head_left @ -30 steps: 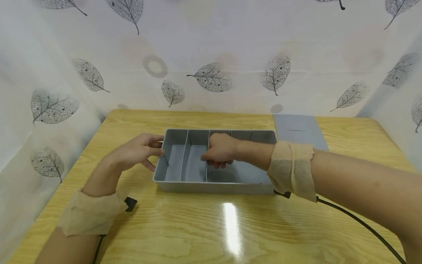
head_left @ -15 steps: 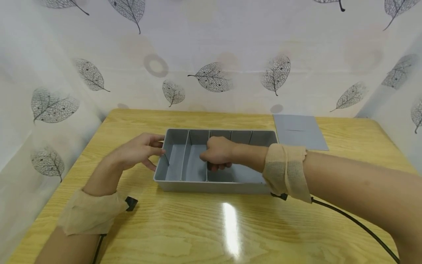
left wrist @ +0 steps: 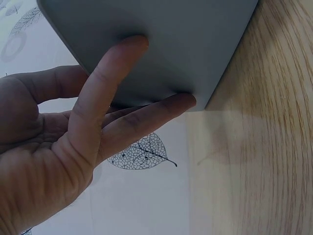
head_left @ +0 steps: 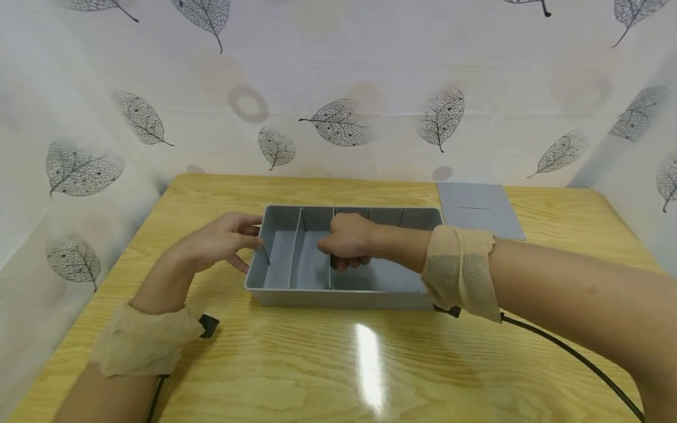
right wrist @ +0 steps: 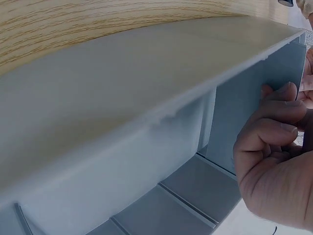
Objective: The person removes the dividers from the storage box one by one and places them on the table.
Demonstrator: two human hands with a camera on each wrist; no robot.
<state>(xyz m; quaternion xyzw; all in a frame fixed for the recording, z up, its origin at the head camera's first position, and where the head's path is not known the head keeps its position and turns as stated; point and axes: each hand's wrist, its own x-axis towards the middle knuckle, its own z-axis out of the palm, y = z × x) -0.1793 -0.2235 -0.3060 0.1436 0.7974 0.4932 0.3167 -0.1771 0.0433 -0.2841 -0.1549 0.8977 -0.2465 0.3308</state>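
A long grey divided box point(head_left: 344, 300) sits on the wooden table, crossed by thin upright dividers. At its left end is my left hand point(head_left: 222, 241), fingers spread. In the left wrist view, fingertips point(left wrist: 139, 44) of that hand press the outside of the end wall. My right hand point(head_left: 351, 235) reaches down into the box from above. It pinches the top of a grey divider point(right wrist: 234, 107), with curled fingers point(right wrist: 271, 127) on one face; the thumb's grip is hidden in the right wrist view. Another divider point(head_left: 297, 252) stands left of it.
A flat grey panel point(head_left: 478, 208) with a slit lies behind the box's right end. A leaf-print curtain point(head_left: 338, 70) closes off the back and sides of the table point(head_left: 296, 358). A black cable point(head_left: 576, 358) trails from the right wrist.
The right hand and forearm have shifted slightly left, still at the same divider. The left hand stays against the box's end, and the box has hardly moved.
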